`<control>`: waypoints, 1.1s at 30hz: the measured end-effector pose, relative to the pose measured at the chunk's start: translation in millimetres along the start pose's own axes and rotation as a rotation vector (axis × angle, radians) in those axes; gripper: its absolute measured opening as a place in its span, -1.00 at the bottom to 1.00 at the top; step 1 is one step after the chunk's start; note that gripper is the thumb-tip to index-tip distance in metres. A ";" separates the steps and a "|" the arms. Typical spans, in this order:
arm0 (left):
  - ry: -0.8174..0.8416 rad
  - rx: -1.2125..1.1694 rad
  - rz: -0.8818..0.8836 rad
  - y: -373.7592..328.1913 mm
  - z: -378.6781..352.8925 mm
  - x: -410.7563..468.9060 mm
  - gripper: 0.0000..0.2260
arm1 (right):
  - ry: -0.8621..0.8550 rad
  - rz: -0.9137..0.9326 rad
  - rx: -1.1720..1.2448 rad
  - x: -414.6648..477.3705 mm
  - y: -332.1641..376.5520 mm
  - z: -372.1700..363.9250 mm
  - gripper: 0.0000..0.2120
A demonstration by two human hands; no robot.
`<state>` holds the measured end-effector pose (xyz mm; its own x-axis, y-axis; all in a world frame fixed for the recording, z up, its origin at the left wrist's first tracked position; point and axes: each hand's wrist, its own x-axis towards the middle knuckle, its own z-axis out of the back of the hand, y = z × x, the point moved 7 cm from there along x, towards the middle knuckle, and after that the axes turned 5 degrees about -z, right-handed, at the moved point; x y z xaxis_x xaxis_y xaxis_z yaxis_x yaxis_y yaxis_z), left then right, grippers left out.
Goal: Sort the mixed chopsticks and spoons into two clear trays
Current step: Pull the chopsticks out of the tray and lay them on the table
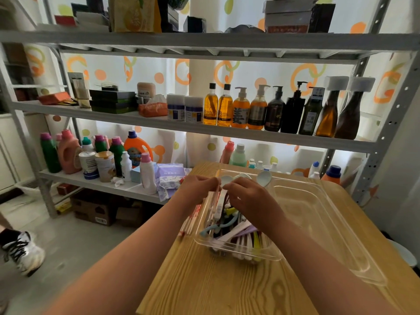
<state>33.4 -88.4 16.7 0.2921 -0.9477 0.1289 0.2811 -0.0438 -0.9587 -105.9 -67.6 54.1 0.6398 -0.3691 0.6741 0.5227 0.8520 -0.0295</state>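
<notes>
Two clear trays stand side by side on the wooden table [204, 283]. The left tray [238, 252] holds a mixed pile of coloured spoons and chopsticks [236, 230]. The right tray [318, 214] looks bare inside. My left hand [200, 185] pinches a bundle of pale chopsticks [212, 201] over the left tray's far end. My right hand [252, 198] is curled beside it, its fingers at a white spoon handle [220, 205]. Pale spoon bowls [264, 177] stick up behind my hands. More red-and-white chopsticks [189, 221] lie just left of the tray.
A grey metal shelf rack [204, 130] stands behind the table, loaded with bottles [256, 110] and detergent jugs [68, 153]. Cardboard boxes [95, 210] sit on the floor underneath. Another person's sneaker [22, 251] is on the floor at the left.
</notes>
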 end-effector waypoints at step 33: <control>-0.042 0.680 0.178 100.6 42.6 43.8 -0.68 | 0.648 -0.098 -0.158 6.2 9.8 -58.6 -0.70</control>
<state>113.4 -120.9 -63.2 0.4180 -0.9084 0.0073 0.7310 0.3316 -0.5964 -63.9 -83.2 14.7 0.7684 -0.6320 0.1013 0.6400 0.7570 -0.1320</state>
